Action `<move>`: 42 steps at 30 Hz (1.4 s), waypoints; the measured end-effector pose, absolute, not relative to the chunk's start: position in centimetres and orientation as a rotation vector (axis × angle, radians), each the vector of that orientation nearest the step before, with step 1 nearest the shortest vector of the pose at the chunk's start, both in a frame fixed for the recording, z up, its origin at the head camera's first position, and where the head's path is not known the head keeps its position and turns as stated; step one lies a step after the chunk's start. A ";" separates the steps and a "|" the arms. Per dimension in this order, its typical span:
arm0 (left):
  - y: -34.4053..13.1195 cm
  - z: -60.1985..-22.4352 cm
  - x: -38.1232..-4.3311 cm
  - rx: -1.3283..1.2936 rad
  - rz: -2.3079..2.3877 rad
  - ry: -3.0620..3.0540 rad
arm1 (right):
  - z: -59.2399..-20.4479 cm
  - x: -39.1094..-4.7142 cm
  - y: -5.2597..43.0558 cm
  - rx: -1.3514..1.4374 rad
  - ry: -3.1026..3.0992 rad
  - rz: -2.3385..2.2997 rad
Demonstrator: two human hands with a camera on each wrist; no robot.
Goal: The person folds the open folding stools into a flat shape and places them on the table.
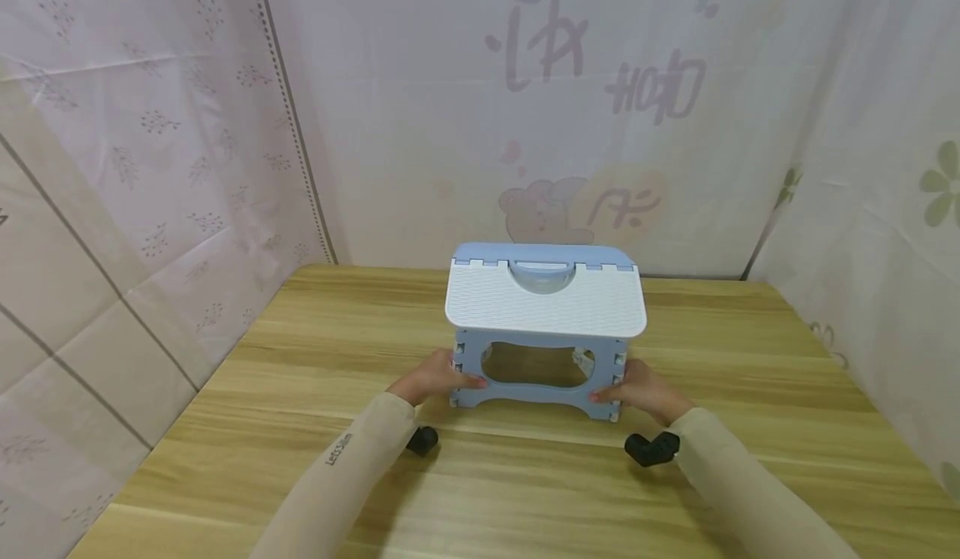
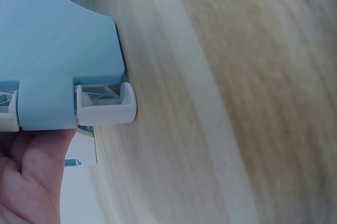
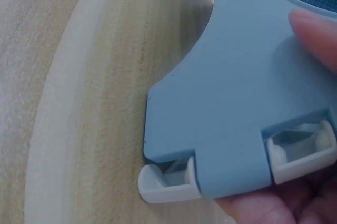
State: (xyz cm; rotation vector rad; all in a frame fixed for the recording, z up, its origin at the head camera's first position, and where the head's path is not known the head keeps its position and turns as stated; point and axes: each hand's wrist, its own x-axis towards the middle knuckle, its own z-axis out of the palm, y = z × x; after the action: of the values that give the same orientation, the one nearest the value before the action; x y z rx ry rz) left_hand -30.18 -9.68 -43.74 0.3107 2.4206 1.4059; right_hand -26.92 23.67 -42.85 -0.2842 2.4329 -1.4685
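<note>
A blue and white folding step stool (image 1: 543,301) stands on the wooden table, its ridged white top half tilted towards me and a blue half behind. Its blue front leg panel (image 1: 540,391) has a large cut-out. My left hand (image 1: 435,378) grips the panel's left edge, thumb across the front. On the opposite edge my right hand (image 1: 647,390) holds on likewise. In the left wrist view the blue panel (image 2: 58,50) and a white hinge piece (image 2: 108,105) show beside the palm. In the right wrist view my thumb (image 3: 316,37) lies on the panel; other fingers are partly hidden.
The wood-grain table (image 1: 525,492) reaches round the stool on all sides. Patterned curtains (image 1: 420,126) hang behind it and on both sides. Black wrist-worn devices (image 1: 651,449) show beneath both forearms.
</note>
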 end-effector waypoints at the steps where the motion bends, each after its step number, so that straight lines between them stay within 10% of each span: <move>1: -9.7 -43.7 -30.2 0.312 1.407 2.419 | -42.9 -27.0 23.7 -0.288 2.427 -1.474; 42: -9.6 -43.8 -30.3 0.314 1.421 2.388 | -43.0 -26.9 23.8 -0.297 2.380 -1.525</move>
State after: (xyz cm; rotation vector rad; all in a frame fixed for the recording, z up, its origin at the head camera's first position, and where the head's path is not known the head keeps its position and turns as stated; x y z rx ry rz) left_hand -30.27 -9.61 -43.76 0.3142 2.3876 1.4205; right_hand -26.94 23.79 -42.98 -0.2973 2.3802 -1.5254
